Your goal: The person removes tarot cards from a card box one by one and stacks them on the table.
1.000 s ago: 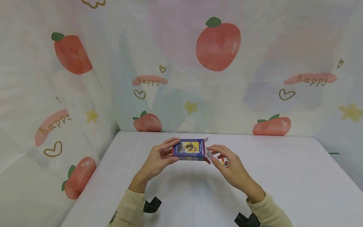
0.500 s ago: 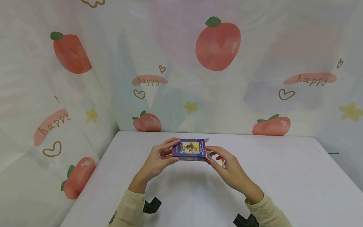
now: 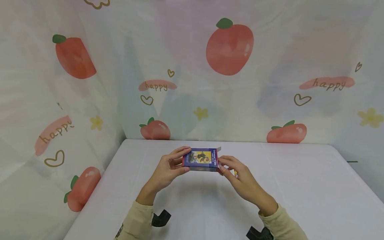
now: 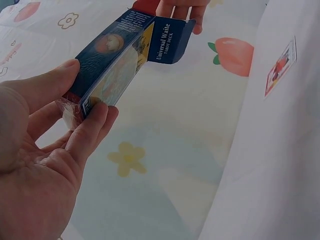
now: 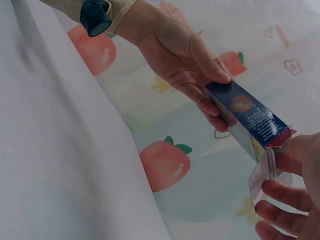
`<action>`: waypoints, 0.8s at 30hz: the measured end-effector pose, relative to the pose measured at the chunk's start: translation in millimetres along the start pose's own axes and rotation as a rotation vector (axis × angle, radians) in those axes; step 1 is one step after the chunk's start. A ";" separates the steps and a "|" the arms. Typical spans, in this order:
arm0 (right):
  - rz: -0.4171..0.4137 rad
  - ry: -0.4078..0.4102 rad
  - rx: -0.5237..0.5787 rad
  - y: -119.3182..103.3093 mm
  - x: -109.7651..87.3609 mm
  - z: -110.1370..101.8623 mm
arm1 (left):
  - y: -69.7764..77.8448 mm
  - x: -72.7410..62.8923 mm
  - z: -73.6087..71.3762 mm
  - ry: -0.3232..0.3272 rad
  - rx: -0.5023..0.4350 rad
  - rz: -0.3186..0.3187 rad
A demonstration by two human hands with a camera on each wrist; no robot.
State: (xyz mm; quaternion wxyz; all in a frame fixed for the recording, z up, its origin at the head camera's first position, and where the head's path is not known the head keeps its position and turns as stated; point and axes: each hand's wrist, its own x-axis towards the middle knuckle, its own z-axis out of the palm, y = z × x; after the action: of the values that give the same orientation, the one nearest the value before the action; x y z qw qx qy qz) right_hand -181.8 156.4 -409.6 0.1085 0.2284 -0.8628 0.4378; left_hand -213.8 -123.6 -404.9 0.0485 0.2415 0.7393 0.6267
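Note:
A dark blue tarot card box (image 3: pixel 200 158), labelled "Universal Waite Tarot Deck", is held above the table with its picture side up. My left hand (image 3: pixel 165 171) grips its closed left end, thumb on one narrow side and fingers opposite. At the other end the flaps stand open, and the long end flap (image 4: pixel 167 42) sticks outward. My right hand (image 3: pixel 243 178) has its thumb and index finger pinching at this open end, its other fingers curved beside the flap (image 5: pixel 260 175). Clear plastic wrap (image 4: pixel 70 112) clings to the box's held end.
A small colourful card (image 4: pixel 281 67) lies on the white table (image 3: pixel 300 186), mostly hidden behind my right hand in the head view. A printed fabric backdrop (image 3: pixel 192 100) rises at the table's back and left. Black wrist mounts (image 3: pixel 161 218) hang beneath both sleeves.
My right hand has moved slightly left, from just off the box's open end to thumb and finger right at it. The left hand and box have stayed nearly still.

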 end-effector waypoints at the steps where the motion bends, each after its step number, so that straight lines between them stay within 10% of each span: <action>1: -0.002 0.001 0.000 -0.4 0.0 0.0 | -0.1 0.0 -0.2 0.001 0.000 -0.001; 24: -0.016 0.118 0.029 2.8 2.1 -4.9 | 2.6 -1.0 -1.7 -0.001 -0.029 0.018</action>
State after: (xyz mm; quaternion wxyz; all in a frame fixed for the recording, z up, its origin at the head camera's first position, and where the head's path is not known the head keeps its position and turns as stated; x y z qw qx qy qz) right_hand -185.0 161.1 -407.9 0.1594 0.2107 -0.8467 0.4619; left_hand -212.8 -125.3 -402.3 0.0467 0.2477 0.7278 0.6377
